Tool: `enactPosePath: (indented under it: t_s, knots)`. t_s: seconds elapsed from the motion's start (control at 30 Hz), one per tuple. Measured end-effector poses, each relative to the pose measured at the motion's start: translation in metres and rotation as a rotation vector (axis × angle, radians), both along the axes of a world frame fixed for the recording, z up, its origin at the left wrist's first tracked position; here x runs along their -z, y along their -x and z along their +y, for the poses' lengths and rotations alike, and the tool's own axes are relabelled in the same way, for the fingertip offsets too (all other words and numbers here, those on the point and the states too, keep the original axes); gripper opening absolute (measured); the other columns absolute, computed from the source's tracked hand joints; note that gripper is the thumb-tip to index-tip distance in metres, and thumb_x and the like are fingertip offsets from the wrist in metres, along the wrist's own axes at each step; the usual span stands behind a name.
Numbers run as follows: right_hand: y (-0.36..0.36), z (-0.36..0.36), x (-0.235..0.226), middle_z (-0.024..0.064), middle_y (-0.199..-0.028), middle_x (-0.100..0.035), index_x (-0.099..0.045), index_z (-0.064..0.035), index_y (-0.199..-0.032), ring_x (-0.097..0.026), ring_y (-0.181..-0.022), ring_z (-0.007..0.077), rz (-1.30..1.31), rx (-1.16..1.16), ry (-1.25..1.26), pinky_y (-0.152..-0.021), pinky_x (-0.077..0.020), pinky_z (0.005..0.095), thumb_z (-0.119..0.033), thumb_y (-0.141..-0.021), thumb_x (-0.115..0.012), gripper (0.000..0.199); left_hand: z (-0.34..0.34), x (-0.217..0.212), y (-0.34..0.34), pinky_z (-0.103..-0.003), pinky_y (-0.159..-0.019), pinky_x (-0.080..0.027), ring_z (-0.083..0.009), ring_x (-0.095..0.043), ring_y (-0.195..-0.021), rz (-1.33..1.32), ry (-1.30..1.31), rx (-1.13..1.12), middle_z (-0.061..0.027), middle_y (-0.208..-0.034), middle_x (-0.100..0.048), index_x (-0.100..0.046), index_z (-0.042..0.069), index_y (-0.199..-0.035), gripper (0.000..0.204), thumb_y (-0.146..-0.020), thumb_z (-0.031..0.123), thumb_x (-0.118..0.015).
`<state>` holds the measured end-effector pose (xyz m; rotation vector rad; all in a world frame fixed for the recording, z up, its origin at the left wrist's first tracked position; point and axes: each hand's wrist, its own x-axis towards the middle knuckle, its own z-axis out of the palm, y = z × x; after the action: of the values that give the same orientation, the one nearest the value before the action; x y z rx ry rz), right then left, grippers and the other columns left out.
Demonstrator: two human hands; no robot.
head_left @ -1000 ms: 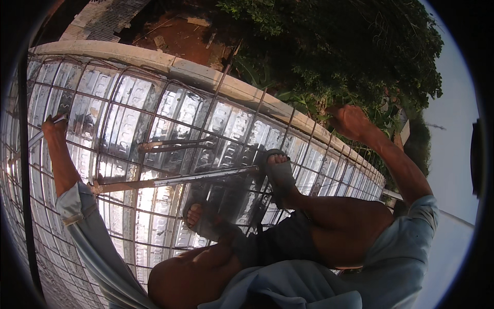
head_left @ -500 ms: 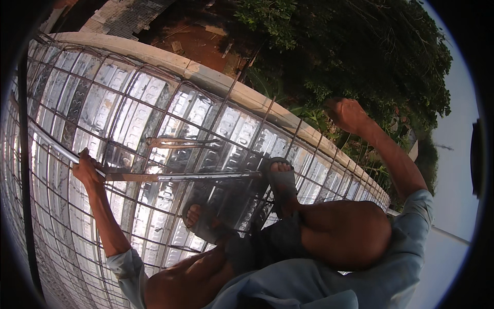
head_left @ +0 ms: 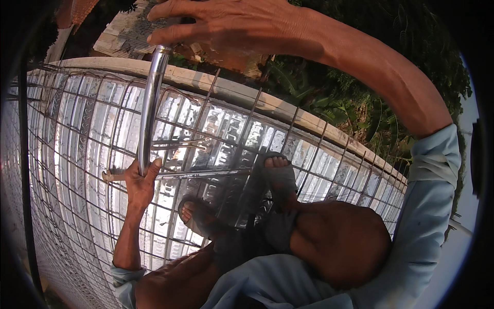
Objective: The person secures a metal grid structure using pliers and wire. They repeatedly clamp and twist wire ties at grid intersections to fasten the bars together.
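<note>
Pipe [head_left: 149, 103] runs from 12 o'clock down to 8 o'clock over rebar mesh [head_left: 77, 154]. Right hand [head_left: 226, 23] clamps its top end, left hand [head_left: 140, 183] wraps its base by a rod [head_left: 200, 175]. Best to hold both grips firm, feet [head_left: 280, 175] braced on bars.

Corrugated metal decking [head_left: 72, 170] shines under a rebar grid [head_left: 221, 123]. Concrete edge curb [head_left: 288, 110] curves along its far side. Green foliage [head_left: 360, 98] beyond (dense, partly shaded). Sandalled feet [head_left: 278, 172] rest on the mesh.
</note>
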<state>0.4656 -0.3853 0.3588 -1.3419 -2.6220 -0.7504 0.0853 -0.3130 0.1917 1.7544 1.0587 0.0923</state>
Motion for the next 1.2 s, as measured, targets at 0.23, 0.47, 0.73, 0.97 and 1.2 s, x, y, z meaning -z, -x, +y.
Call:
enactPosePath:
  t_s: [0.23, 0.47, 0.73, 0.97, 1.2]
  knots:
    - [-0.032, -0.049, -0.001, 0.0225, -0.13, -0.056, -0.056, -0.0042, -0.122, -0.053, -0.125, 0.0285, 0.109, 0.641, 0.823, -0.103, -0.0412, 0.0438, -0.016, -0.087, -0.062, 0.038, -0.016, -0.041, -0.039, -0.032, -0.051, -0.039, -0.0091, -0.043, -0.059, 0.152, -0.111, 0.269, 0.0002, -0.061, -0.051, -0.065, -0.001, -0.087, 0.036, -0.087, 0.032, -0.08]
    - [-0.081, -0.091, 0.072, 0.0189, -0.068, -0.067, -0.072, -0.0033, -0.089, -0.069, -0.07, 0.0374, 0.269, 0.523, 0.693, -0.069, -0.0548, 0.0477, -0.019, -0.077, -0.071, 0.02, 0.0, -0.047, -0.089, -0.038, -0.053, -0.047, -0.0198, -0.059, -0.055, 0.328, -0.291, 0.485, -0.0139, -0.061, -0.061, -0.064, -0.003, -0.089, 0.044, -0.088, 0.039, -0.076]
    - [-0.093, -0.104, 0.087, 0.0173, -0.077, -0.071, -0.072, -0.0024, -0.095, -0.07, -0.077, 0.0366, 0.409, 0.736, 0.969, -0.072, -0.0549, 0.0457, -0.03, -0.08, -0.074, 0.031, -0.005, -0.019, -0.123, -0.044, -0.058, -0.053, -0.0332, -0.067, -0.058, 0.293, -0.544, 0.596, -0.0155, -0.061, -0.063, -0.061, 0.0, -0.089, 0.054, -0.088, 0.054, -0.071]
    - [-0.093, -0.115, 0.097, 0.0184, -0.08, -0.07, -0.071, -0.0009, -0.097, -0.069, -0.084, 0.0371, 0.644, 0.782, 0.885, -0.078, -0.0526, 0.0473, -0.031, -0.084, -0.073, 0.033, 0.057, -0.051, -0.158, -0.045, -0.066, -0.056, -0.0329, -0.07, -0.068, 0.361, -0.933, 0.704, -0.0135, -0.076, -0.071, -0.059, 0.008, -0.1, 0.033, -0.091, 0.037, -0.07]
    - [-0.04, -0.095, 0.124, 0.0165, -0.071, -0.066, -0.072, -0.0002, -0.094, -0.062, -0.062, 0.0339, 0.702, 0.572, 0.736, -0.061, -0.0488, 0.0465, -0.017, -0.085, -0.071, 0.019, 0.072, -0.08, -0.143, -0.043, -0.076, -0.057, -0.029, -0.071, -0.078, 0.569, -0.749, 0.815, -0.0113, -0.086, -0.073, -0.064, 0.007, -0.102, 0.031, -0.091, 0.035, -0.07]
